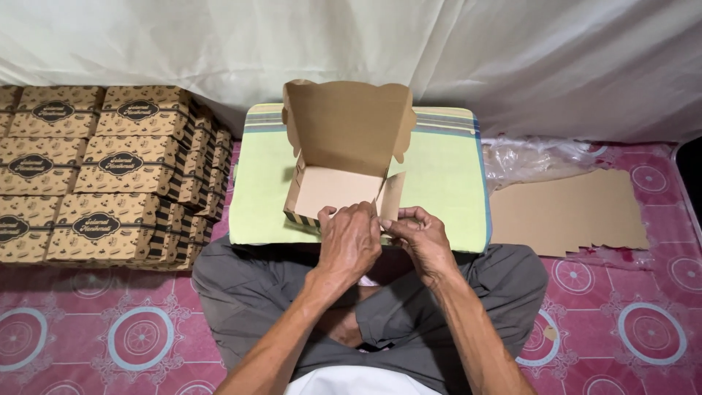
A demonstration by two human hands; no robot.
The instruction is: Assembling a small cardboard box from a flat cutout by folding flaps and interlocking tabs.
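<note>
green cushion (446,183) | both hands' fingers (365,219) apparently pinching box (344,146) flap

White cloth wall (512,51) behind; pink patterned floor mat (110,322) below.

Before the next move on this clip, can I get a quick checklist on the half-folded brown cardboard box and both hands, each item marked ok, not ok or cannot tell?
1. Half-folded brown cardboard box rests on the pale green striped cushion: ok.
2. Left hand grips the box's front wall: ok.
3. Right hand pinches the loose front-right corner flap: ok.
4. Corner flap locked in place: not ok, it stands apart from the wall.
5. Lid stands open and upright: ok.
6. Stack of finished printed boxes and flat cardboard sheets lie clear of the hands: ok.
</note>
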